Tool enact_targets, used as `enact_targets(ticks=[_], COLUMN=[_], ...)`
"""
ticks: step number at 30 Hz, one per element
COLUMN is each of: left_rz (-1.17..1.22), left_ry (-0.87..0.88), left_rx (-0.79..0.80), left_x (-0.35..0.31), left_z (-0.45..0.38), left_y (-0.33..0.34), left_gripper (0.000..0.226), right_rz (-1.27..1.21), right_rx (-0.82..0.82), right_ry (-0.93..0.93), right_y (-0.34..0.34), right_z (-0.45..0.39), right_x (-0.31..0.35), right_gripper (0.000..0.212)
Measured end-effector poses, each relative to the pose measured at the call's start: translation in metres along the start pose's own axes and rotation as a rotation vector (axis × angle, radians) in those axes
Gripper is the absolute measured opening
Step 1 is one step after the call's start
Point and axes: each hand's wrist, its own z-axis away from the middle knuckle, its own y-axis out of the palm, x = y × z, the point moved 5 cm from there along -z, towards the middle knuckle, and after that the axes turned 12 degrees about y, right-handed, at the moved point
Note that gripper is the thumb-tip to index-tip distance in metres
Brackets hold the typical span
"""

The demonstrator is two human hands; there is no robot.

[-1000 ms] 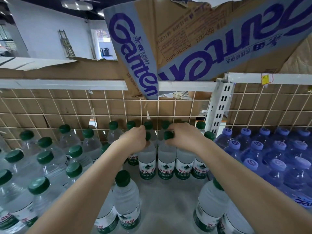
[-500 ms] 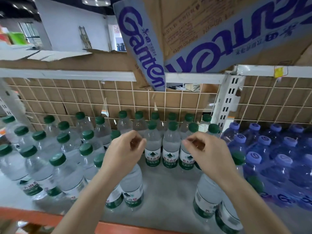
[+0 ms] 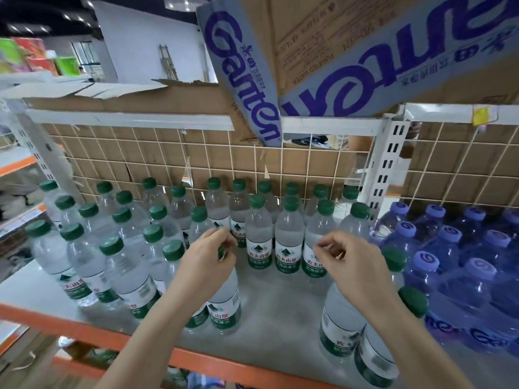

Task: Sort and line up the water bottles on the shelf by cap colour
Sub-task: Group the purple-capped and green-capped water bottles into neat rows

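Note:
Green-capped water bottles (image 3: 259, 237) stand in rows along the back and left of the grey shelf (image 3: 280, 313). Purple-capped blue bottles (image 3: 449, 248) fill the right side. My left hand (image 3: 207, 259) hovers with loosely curled fingers over a front green-capped bottle (image 3: 224, 301), whose cap shows only as a sliver under the fingers. My right hand (image 3: 348, 262) hangs the same way and holds nothing. It is just left of two green-capped bottles (image 3: 341, 321) that stand at the front beside the purple ones.
A wire grid backed with cardboard (image 3: 309, 167) closes the rear. A white slotted upright (image 3: 384, 164) separates the two bays. A torn carton (image 3: 337, 51) overhangs from the shelf above. An orange rail (image 3: 84, 329) edges the front.
Both hands have let go of the caps in the middle row and pulled back toward me. The view has dropped and widened, showing the shelf's front edge.

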Motion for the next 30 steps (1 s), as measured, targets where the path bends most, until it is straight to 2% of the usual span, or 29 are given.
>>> enact_targets(ticks=[7,12,15,18,20,24,28,30], left_rz=[-0.022,-0.076,-0.022,-0.074,-0.195,-0.445,-0.409,-0.359], left_ry=[0.012,0.08,0.16,0.215,0.183,0.06,0.077,0.117], left_rx=[0.018,0.082,0.074,0.084,0.156,0.47,0.648,0.731], left_x=[0.003,-0.003,-0.008,0.01,0.039,0.1,0.13,0.135], left_z=[-0.002,0.0,-0.007,-0.026,-0.044,-0.068,-0.078,-0.08], left_y=[0.0,-0.004,-0.027,-0.065,-0.087,-0.105,-0.1,-0.091], left_gripper=[0.017,0.012,0.009,0.015,0.025,0.044,0.046,0.047], right_rz=[0.096,0.332,0.254,0.156,0.095,0.082,0.269,0.413], right_rx=[0.0,-0.041,-0.083,0.081,0.197,0.35,0.423,0.426], right_ry=[0.028,0.088,0.066,0.007,-0.032,-0.043,-0.06,-0.076], right_y=[0.0,-0.006,0.001,0.039,0.069,0.121,0.16,0.172], right_z=[0.001,0.005,0.004,-0.003,-0.01,-0.03,-0.047,-0.054], right_x=[-0.001,0.021,0.051,0.083,0.107,0.151,0.173,0.176], right_gripper=[0.01,0.02,0.019,0.02,0.023,0.04,0.05,0.046])
